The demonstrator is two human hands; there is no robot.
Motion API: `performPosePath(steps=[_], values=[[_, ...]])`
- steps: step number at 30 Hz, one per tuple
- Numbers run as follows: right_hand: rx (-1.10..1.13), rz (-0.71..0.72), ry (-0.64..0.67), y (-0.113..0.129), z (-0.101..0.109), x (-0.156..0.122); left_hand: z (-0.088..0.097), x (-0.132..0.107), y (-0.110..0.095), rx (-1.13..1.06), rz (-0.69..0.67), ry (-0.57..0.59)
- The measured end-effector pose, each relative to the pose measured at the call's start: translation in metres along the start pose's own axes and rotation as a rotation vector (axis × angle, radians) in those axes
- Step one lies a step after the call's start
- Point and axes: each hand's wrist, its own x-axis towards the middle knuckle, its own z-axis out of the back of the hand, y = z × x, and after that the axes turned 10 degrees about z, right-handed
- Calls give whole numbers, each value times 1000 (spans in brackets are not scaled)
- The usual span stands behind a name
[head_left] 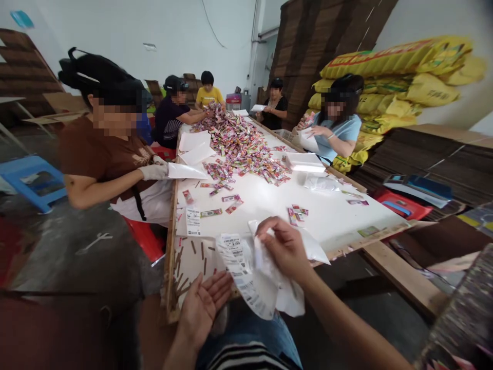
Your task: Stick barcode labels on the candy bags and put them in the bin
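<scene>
My right hand (pixel 284 247) is closed, thumb and fingers pinching white material at the near edge of the table. A strip of printed shipping labels (pixel 239 264) hangs curled just left of those fingers, apparently running up into them. Under and behind this hand are white plastic mailer bags (pixel 315 247); exactly where bag and strip separate is hard to see. My left hand (pixel 205 307) lies palm up left of the strip, fingers stretched out, holding nothing. A single printed label (pixel 193 222) rests on the table farther left.
A large pile of small colourful packets (pixel 241 141) covers the table's far half. Several people sit around it, one at left gripping a white bag (pixel 187 171). White bags (pixel 305 162) are stacked at right. Brown sticks (pixel 204 264) lie near left. A blue stool (pixel 33 180) stands left.
</scene>
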Motion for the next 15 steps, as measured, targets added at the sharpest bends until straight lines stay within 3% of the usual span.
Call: performPosePath(steps=[3,6,8,11,13,15], values=[[44,-18,43,-6,-26,-14,-8,-7,5,-11,-20,-43],[62,7,-37,-9,-41,-24,11,-9,13,-87,-73,-189],[52,35,-31,-6,-42,-24,25,-13,19,-94,-52,-217],[27,70,3,2,-42,-19,22,-25,29,18,108,-3],[11,83,12,8,-43,-18,6,-32,33,102,225,208],[-6,94,26,12,-46,-21,-9,-35,35,142,254,328]])
